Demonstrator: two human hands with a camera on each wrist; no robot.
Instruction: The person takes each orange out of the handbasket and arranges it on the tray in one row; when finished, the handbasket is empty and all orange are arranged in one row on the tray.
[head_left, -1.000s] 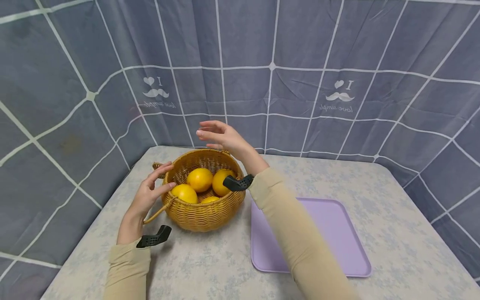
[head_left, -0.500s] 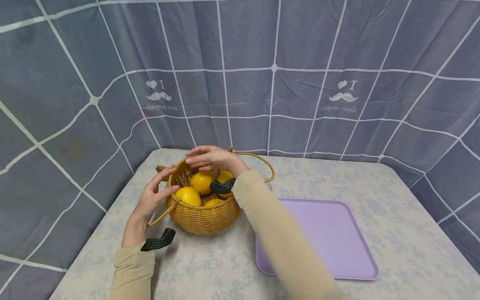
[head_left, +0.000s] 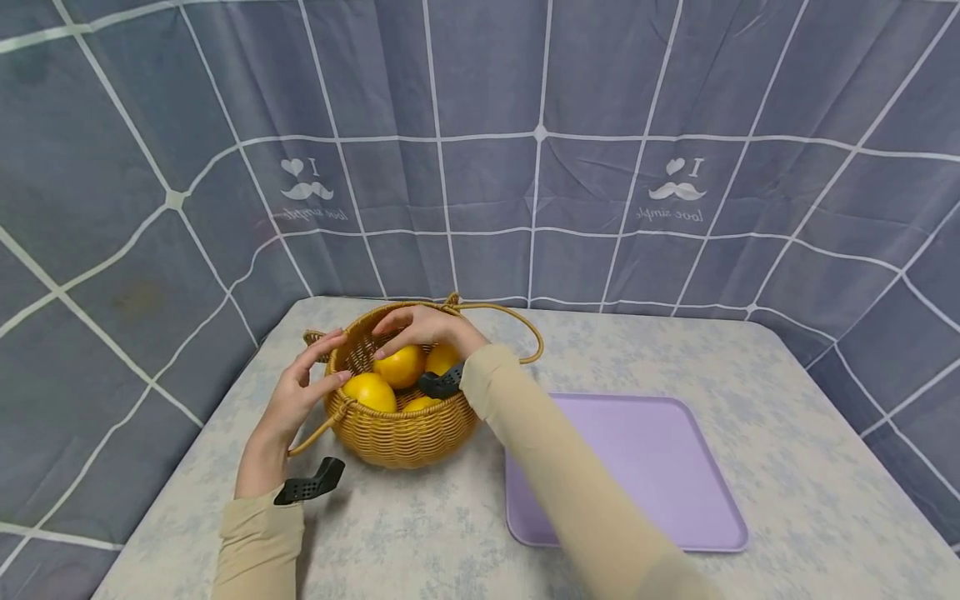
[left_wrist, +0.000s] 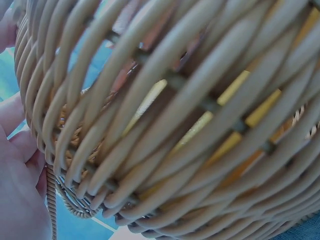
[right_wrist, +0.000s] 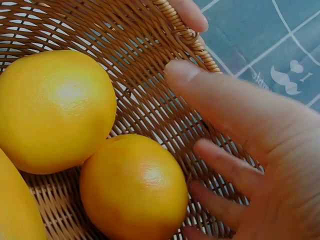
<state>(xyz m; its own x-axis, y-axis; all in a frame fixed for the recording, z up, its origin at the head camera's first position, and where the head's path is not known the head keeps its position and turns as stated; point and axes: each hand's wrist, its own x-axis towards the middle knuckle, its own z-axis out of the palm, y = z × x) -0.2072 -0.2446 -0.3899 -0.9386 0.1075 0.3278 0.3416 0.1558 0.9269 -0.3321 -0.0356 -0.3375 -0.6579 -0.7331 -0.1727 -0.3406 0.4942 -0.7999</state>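
Note:
A round wicker basket (head_left: pixel 405 437) holds several yellow-orange oranges (head_left: pixel 370 392). Straight fingers of my left hand (head_left: pixel 288 400) rest against its left rim from outside, with the thumb by the rim. The left wrist view is mostly filled by the weave (left_wrist: pixel 165 115), with part of that hand at the left edge. My right hand (head_left: pixel 427 327) reaches down inside, over the back orange (head_left: pixel 401 368). In the right wrist view its thumb and fingers are spread beside the nearest orange (right_wrist: pixel 134 187), holding nothing; whether a fingertip touches the fruit I cannot tell.
A flat lilac tray (head_left: pixel 637 467) lies on the table right of the basket, partly under my right sleeve. One basket handle (head_left: pixel 517 312) sticks out to the back right, another to the front left. A grey checked curtain (head_left: pixel 495 192) hangs behind the table.
My right hand has come down from above the basket's back rim to inside it, by the oranges. The right handle came into view as my arm shifted. My left hand stays at the rim.

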